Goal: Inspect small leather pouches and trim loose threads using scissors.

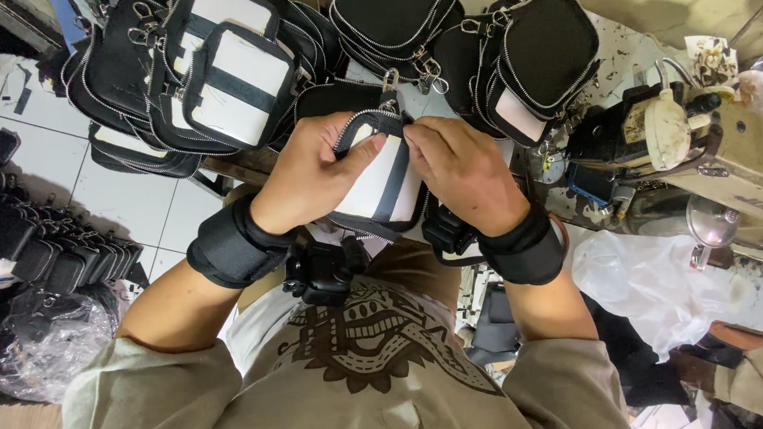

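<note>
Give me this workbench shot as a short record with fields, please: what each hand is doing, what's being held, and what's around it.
held item: small black-and-white zippered fabric pouch with a black stripe
left hand: left hand grips the pouch's left side, thumb on its white panel
right hand: right hand pinches the pouch's top edge by the zipper
wrists: black wrist straps on both arms
behind: pile of similar black pouches
right side: sewing machine, white plastic bag

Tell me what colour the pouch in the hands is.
White with black stripes and a black zip edge, the pouch shows in the head view.
</note>
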